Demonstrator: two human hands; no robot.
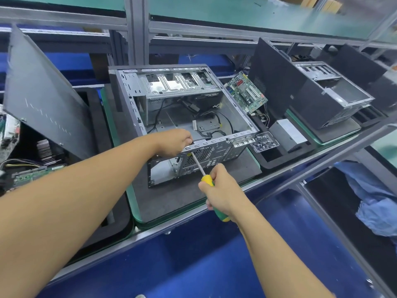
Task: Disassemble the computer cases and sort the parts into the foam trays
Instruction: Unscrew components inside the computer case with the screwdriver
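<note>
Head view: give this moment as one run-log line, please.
left hand: grips edge of open grey metal computer case | right hand: holds yellow-green screwdriver, tip on case rear panel | clear screw tray: beside case

No legible text, brand or number anywhere. Faint white scrawl on leaning side panel [47, 108] — too blurred to read. Pale label on power supply [289, 132] — print too small to make out.

Bench [290, 168], dark foam trays [276, 159] (side by side)
</note>
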